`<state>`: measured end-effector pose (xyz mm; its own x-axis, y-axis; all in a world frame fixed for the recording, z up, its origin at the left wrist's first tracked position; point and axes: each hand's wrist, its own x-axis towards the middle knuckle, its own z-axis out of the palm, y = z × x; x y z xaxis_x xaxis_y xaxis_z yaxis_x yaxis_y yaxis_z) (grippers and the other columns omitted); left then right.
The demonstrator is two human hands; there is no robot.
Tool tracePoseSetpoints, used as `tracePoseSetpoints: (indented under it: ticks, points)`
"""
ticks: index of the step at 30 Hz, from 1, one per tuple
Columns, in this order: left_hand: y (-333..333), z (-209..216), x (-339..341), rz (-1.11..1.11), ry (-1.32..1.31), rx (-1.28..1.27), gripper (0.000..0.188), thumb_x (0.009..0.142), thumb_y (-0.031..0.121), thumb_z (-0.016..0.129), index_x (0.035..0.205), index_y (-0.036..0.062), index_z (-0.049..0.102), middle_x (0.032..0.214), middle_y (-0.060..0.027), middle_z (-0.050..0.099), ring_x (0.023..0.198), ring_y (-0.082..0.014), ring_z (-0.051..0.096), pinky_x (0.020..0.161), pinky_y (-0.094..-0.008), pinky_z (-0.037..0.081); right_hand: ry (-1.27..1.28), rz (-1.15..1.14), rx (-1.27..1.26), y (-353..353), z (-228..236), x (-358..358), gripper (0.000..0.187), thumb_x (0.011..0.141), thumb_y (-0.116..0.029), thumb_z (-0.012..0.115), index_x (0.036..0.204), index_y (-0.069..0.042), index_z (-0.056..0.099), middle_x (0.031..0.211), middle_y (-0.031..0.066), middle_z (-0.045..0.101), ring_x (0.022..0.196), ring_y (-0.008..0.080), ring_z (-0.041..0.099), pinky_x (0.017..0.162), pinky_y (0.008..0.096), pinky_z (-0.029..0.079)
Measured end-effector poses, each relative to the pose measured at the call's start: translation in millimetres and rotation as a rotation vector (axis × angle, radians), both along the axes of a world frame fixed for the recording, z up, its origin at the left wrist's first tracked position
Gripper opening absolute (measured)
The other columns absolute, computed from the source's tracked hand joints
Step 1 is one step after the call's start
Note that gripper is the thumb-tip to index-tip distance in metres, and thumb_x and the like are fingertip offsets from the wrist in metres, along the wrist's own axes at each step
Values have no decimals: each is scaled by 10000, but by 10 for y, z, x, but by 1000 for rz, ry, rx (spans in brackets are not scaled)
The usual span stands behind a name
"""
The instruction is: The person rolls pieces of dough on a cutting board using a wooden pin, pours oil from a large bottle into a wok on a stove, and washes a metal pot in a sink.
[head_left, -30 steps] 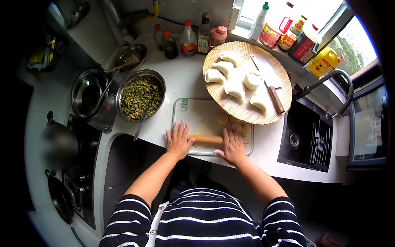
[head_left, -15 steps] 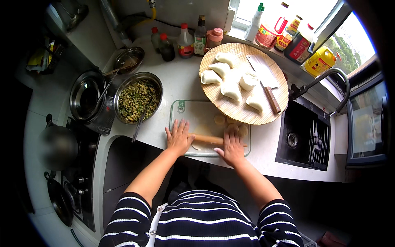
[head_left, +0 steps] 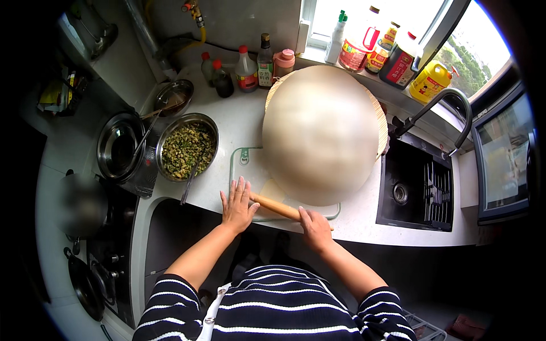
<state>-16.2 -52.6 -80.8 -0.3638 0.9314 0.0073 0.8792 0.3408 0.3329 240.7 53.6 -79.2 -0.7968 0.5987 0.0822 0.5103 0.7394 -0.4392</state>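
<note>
A wooden rolling pin (head_left: 277, 207) lies aslant over the near part of the green-edged cutting board (head_left: 242, 165). My right hand (head_left: 314, 228) is closed around its right portion, thumb along the wood. My left hand (head_left: 236, 209) rests flat at the board's left side with fingers spread, the thumb side close to the pin's left end. A thin pale piece of dough (head_left: 271, 188) shows just beyond the pin. A large blurred round patch hides most of the board's right half and nearly all of the woven tray (head_left: 379, 122), whose rim alone shows.
To the left stands a steel bowl (head_left: 188, 149) of chopped green filling with a spoon. Behind it are a smaller bowl (head_left: 174, 95) and several sauce bottles (head_left: 247, 71). A black sink (head_left: 418, 187) with a curved faucet (head_left: 467, 111) lies right. More bottles (head_left: 401, 62) line the windowsill.
My right hand has gone from lying flat over the pin to gripping it, and the pin now slants more. My left hand has shifted slightly nearer. A blurred patch now covers the tray.
</note>
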Motion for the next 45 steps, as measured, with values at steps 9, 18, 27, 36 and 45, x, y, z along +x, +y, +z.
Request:
tracePoseSetpoints:
  ticks: [9, 18, 27, 36, 45]
  points:
    - [560, -194, 568, 41, 10, -70, 747, 826, 448, 623, 1408, 66, 351, 1481, -161, 276, 1357, -380, 232, 1073, -586, 207, 132, -327, -98, 204, 116, -15, 516, 818, -54, 584, 1313, -47, 440, 1143, 174, 535, 1044, 356, 523, 877, 428, 452]
    - [161, -6, 12, -361, -58, 219, 691, 822, 273, 629, 1423, 99, 337, 1532, -145, 198, 1431, -333, 127, 1099, -612, 112, 109, -218, -36, 243, -16, 74, 481, 815, -49, 579, 1284, -45, 469, 1136, 160, 540, 1027, 347, 530, 852, 434, 452]
    - [253, -132, -90, 26, 9, -114, 666, 938, 399, 457, 1471, 72, 229, 1547, -140, 158, 1432, -347, 80, 1104, -604, 51, -97, 35, 287, 386, -37, -482, 666, 863, -399, 536, 1356, 21, 380, 1344, 205, 430, 1265, 374, 380, 1036, 522, 296]
    - [2, -119, -24, -145, 36, -176, 736, 907, 464, 491, 1478, 95, 211, 1548, -122, 156, 1429, -340, 98, 1078, -658, 41, -163, 56, 135, 161, -115, -222, 1048, 722, -616, 628, 1398, 86, 244, 1453, 295, 235, 1355, 460, 207, 1099, 554, 190]
    - [719, 10, -157, -62, -26, -132, 695, 914, 443, 477, 1473, 105, 238, 1552, -109, 153, 1427, -346, 97, 1076, -659, 39, -205, -170, 127, 464, -172, -468, 1019, 779, -659, 536, 1413, 75, 222, 1478, 297, 184, 1381, 451, 151, 1112, 553, 141]
